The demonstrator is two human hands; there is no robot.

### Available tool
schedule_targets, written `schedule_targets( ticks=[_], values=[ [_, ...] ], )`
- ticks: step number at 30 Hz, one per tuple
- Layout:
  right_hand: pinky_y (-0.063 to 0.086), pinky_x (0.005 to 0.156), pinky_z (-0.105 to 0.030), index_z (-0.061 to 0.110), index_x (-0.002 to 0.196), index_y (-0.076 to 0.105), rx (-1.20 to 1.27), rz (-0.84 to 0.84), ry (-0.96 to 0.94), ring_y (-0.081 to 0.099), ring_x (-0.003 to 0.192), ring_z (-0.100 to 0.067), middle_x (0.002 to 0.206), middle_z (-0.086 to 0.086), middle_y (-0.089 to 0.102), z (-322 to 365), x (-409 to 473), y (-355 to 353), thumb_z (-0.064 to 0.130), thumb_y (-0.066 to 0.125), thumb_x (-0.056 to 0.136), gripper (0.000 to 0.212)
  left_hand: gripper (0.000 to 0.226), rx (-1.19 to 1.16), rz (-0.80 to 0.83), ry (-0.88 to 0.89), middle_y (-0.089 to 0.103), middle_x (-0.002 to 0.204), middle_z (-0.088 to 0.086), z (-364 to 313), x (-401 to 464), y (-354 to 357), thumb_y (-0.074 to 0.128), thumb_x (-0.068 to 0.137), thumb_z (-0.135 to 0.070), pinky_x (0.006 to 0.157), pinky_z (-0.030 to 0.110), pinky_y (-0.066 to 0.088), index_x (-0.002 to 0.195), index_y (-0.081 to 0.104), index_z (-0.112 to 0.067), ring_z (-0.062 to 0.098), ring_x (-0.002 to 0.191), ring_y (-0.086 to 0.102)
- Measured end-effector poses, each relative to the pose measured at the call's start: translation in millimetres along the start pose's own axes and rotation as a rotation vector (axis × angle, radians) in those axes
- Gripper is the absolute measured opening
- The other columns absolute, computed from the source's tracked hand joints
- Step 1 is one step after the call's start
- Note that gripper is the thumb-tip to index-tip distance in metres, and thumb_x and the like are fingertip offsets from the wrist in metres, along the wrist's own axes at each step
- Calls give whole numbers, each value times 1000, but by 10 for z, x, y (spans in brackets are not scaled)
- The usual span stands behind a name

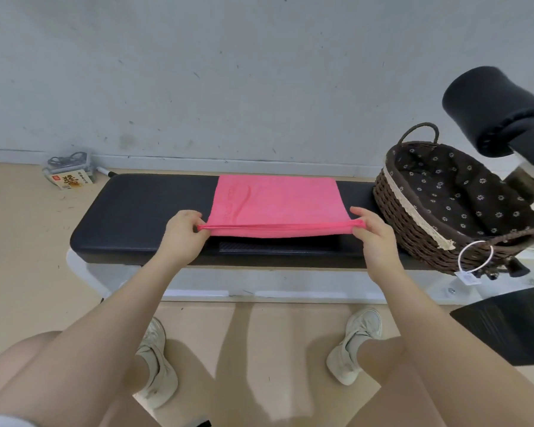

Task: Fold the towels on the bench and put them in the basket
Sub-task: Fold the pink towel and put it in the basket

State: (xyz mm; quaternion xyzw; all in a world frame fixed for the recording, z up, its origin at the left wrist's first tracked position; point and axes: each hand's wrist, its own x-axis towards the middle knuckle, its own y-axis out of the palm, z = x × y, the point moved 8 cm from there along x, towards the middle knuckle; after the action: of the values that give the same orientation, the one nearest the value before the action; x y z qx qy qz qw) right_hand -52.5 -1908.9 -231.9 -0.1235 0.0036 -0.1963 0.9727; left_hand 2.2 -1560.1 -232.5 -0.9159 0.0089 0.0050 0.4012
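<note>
A pink towel [275, 204] lies spread across the middle of the black padded bench [136, 217]. Its near edge is lifted slightly off the pad. My left hand [184, 231] pinches the near left corner of the towel. My right hand [372, 232] pinches the near right corner, and the edge is stretched taut between them. A dark wicker basket [413, 229] with a brown flowered lining stands on the right end of the bench, with nothing visible inside it.
A black padded roller [497, 109] of the bench frame rises behind the basket at the right. A small clear box [70, 174] sits on the floor by the wall at the left. My feet stand on the wooden floor before the bench.
</note>
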Motion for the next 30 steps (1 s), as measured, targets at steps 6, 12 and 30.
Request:
schedule_targets(
  ticks=[6, 12, 30],
  values=[
    [28, 52, -17, -4, 72, 53, -164, -111, -123, 35, 60, -11, 62, -5, 45, 53, -85, -56, 14, 37, 70, 24, 11, -283, 151, 136, 43, 61, -2, -97, -141, 13, 41, 69, -18, 61, 31, 26, 60, 43, -11, 16, 62, 36],
    [30, 58, -32, -4, 70, 53, -249, -80, -27, 41, 68, -18, 64, -13, 49, -225, 43, -86, 14, 37, 72, 23, 11, -516, 181, -18, 46, 68, -3, -46, -70, 137, 46, 75, -20, 61, 35, 42, 70, 51, -11, 18, 67, 41],
    [23, 52, -25, 18, 52, 34, -714, -46, 15, 37, 66, -25, 65, -8, 40, -424, 341, -101, 17, 43, 70, 21, 39, 220, 284, 265, 46, 142, 8, -581, 965, 892, 47, 94, -17, 105, 28, 31, 132, 49, -5, 24, 130, 42]
  ],
)
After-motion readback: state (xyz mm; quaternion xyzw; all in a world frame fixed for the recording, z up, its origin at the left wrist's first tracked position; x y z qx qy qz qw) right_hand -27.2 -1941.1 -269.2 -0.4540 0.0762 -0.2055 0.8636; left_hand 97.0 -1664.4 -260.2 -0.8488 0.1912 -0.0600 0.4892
